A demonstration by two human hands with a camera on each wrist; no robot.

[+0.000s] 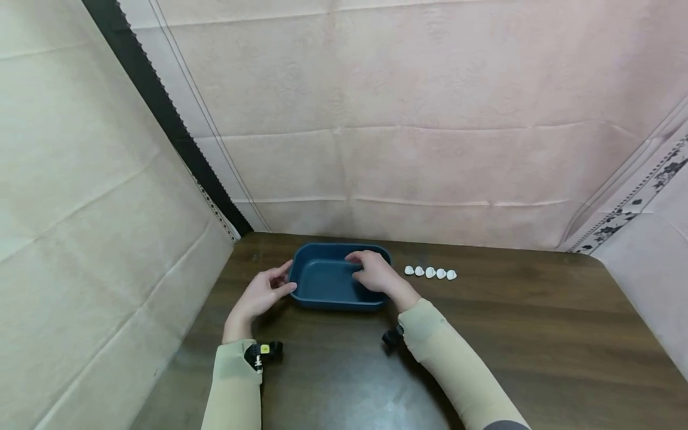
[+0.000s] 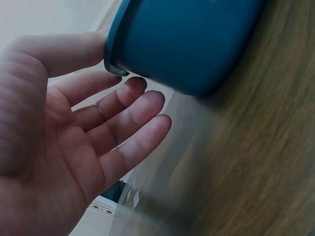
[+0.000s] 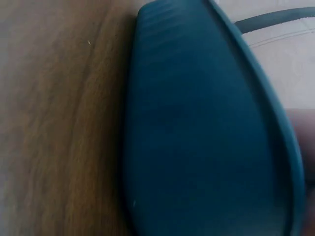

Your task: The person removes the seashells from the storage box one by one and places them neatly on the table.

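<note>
A blue rectangular tray (image 1: 328, 305) lies on the table, its outer wall (image 2: 182, 44) large in the left wrist view. My left hand (image 1: 259, 294) is at its left end; the thumb touches the rim and the other fingers (image 2: 142, 135) are relaxed, palm empty. Over the tray's right part reaches my right hand (image 1: 376, 275), with a gap between thumb and fingers and no object visible in it. The right wrist view is filled by the tray's wall (image 3: 197, 123), with only a blurred bit of that hand (image 3: 304, 135) at the right edge.
Several small white pieces (image 1: 430, 272) stand in a row just right of the tray on the brown wooden table (image 1: 537, 322). Pale cloth (image 1: 430, 119) hangs behind the table's back edge and on both sides, with a dark strip (image 1: 161, 107) at the left.
</note>
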